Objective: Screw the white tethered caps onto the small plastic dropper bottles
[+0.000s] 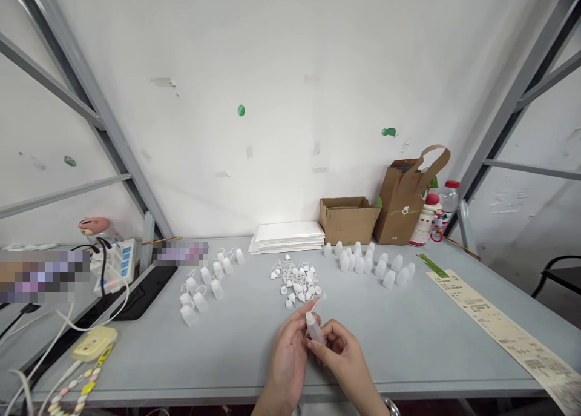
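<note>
A small translucent white plastic squeeze bottle [315, 329] stands tilted between my two hands above the front of the table. My right hand [345, 356] is closed on its lower part, thumb in front. My left hand [290, 350] is closed round its left side and neck, fingers partly hidden. A thin clear strap [317, 303] shows at the left fingertips, above the bottle's mouth. Just beyond the hands lies a pile of white caps with straps [297, 281]. Several uncapped bottles [358, 263] stand to the right of the pile. Several bottles with looped straps [200, 301] stand to the left.
White flat sheets [287, 237], an open cardboard box [347, 222] and a brown paper bag [396, 207] stand along the wall. A long paper strip [485, 316] lies at right. A power strip [120, 264], cables and a yellow device [94, 343] are at left.
</note>
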A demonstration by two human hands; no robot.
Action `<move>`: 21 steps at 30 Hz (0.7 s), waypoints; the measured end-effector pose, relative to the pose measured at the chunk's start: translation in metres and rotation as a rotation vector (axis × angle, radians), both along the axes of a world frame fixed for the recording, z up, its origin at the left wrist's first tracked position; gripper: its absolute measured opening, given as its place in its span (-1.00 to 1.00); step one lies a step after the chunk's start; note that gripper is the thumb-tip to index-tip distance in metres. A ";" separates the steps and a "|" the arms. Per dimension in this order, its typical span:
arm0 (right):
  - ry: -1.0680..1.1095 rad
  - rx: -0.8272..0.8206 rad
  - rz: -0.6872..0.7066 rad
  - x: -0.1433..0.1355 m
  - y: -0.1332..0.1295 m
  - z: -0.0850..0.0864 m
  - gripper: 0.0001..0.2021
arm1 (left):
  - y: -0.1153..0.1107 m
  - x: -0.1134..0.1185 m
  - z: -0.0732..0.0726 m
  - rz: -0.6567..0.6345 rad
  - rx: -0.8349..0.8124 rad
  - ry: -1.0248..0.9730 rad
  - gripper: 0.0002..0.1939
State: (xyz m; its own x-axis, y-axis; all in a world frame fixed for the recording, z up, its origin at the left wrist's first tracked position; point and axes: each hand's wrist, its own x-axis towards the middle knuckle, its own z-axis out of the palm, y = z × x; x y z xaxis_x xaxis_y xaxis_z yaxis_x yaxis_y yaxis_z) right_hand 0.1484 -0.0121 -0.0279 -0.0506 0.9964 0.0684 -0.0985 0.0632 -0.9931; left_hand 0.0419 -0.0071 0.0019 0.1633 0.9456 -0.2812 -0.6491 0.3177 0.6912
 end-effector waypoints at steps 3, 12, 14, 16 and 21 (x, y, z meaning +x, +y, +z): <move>0.061 -0.016 0.041 0.000 0.000 0.002 -0.71 | 0.002 0.001 -0.003 -0.010 -0.010 0.009 -0.64; -0.062 0.092 -0.145 -0.002 0.002 -0.009 -0.78 | -0.003 0.008 -0.008 0.113 0.105 0.114 -0.65; -0.126 0.125 -0.173 -0.002 0.002 -0.013 -0.82 | -0.002 0.008 -0.009 0.157 0.142 0.207 -0.58; -0.156 0.150 -0.154 -0.003 0.002 -0.014 -0.87 | 0.000 0.005 -0.009 0.170 0.163 0.262 -0.50; -0.134 0.159 -0.032 0.000 0.000 -0.005 -0.81 | 0.005 -0.008 -0.001 0.058 0.196 0.264 -0.50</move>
State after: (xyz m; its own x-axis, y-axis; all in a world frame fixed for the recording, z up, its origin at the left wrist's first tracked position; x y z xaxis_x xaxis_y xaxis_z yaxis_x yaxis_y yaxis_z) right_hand 0.1481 -0.0118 -0.0329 -0.0385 0.9749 0.2194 0.0387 0.2208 -0.9745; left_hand 0.0334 -0.0020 0.0005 0.0535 0.9915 -0.1186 -0.4521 0.1300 0.8825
